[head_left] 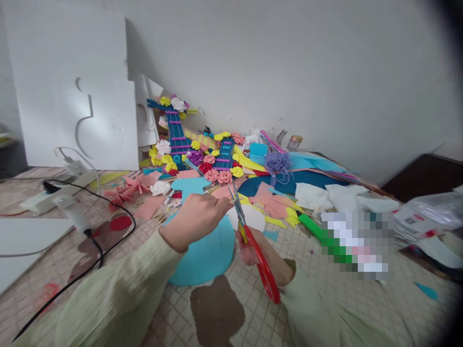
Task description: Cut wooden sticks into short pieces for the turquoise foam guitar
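Observation:
My left hand [197,217] is closed in a pinch on a small strip that I cannot make out, held just above a blue foam sheet [206,255]. My right hand [253,250] grips red-handled scissors [258,262], their blades [237,205] pointing up and meeting the left fingertips. Behind the blades lies a white round paper piece [253,218]. Both arms wear pale green sleeves.
Foam guitar shapes with paper flowers [202,154] lean at the wall beside white foam boards [72,91]. Coloured paper scraps [275,202], purple yarn [278,163], a green marker [311,226], a glue gun [74,212] with black cable and a power strip [43,200] lie around.

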The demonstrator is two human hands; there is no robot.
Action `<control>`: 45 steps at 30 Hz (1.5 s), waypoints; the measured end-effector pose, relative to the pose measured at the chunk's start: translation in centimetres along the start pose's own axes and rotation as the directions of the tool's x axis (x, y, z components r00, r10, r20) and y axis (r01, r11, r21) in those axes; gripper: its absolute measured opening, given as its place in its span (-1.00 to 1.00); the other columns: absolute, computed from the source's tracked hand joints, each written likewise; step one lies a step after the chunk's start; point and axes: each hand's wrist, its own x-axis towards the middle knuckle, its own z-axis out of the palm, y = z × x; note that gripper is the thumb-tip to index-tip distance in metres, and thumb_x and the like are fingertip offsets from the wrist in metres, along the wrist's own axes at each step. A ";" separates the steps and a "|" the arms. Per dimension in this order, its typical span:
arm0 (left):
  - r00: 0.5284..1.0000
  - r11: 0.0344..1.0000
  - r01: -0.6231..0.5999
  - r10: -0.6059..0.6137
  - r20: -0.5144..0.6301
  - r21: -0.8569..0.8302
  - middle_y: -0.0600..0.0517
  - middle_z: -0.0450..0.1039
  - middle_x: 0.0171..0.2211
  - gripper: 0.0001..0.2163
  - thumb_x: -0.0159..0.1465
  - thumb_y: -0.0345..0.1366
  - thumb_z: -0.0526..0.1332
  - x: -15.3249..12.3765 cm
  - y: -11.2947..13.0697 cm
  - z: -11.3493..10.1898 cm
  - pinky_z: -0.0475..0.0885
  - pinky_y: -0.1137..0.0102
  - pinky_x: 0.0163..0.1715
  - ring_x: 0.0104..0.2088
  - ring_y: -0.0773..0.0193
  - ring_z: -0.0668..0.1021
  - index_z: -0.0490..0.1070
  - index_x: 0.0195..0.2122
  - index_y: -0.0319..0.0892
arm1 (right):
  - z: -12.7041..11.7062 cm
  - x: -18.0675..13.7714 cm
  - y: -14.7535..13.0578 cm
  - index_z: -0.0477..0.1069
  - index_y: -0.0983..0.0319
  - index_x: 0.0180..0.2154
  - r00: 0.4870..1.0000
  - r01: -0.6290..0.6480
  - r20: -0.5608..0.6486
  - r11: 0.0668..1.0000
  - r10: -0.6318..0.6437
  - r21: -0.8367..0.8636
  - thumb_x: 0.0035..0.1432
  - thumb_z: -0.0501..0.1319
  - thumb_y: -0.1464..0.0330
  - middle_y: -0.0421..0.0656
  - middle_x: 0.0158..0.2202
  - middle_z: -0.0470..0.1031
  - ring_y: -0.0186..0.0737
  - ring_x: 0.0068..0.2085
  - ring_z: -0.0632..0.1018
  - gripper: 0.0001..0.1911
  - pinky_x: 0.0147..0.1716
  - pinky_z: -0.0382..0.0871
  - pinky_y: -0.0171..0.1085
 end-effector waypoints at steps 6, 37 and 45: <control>0.999 1.000 0.013 -0.012 0.050 -0.017 0.10 0.28 -0.73 -0.73 0.31 -0.31 -0.08 0.1 -0.1 0.0 0.03 0.45 -0.70 -0.68 0.35 0.36 0.29 -0.48 -0.24 | 0.2 0.7 0.8 0.08 0.20 -0.52 1.000 -0.028 0.002 0.999 0.028 0.038 -0.25 0.14 0.44 -0.38 -0.65 0.05 -0.46 -0.62 0.10 -0.78 -0.64 -0.03 -0.38; 0.992 0.998 0.062 -0.061 0.113 0.001 0.11 0.30 -0.69 -0.73 0.31 -0.27 -0.07 0.3 0.3 -0.8 0.00 0.41 -0.66 -0.64 0.34 0.37 0.32 -0.44 -0.21 | 0.6 0.3 -0.2 0.13 0.17 -0.39 1.000 -0.008 0.028 0.999 0.007 0.039 -0.11 0.17 0.29 -0.32 -0.57 0.11 -0.35 -0.53 0.19 -0.76 -0.51 0.06 -0.31; 0.986 0.995 0.098 -0.095 0.137 -0.010 0.11 0.32 -0.66 -0.76 0.30 -0.25 -0.06 0.3 0.5 -1.1 0.02 0.41 -0.66 -0.62 0.33 0.40 0.32 -0.40 -0.20 | 0.5 0.1 -0.5 0.15 0.19 -0.32 0.999 -0.020 0.039 0.999 0.019 0.032 -0.09 0.16 0.19 -0.30 -0.54 0.15 -0.34 -0.51 0.21 -0.69 -0.48 0.08 -0.29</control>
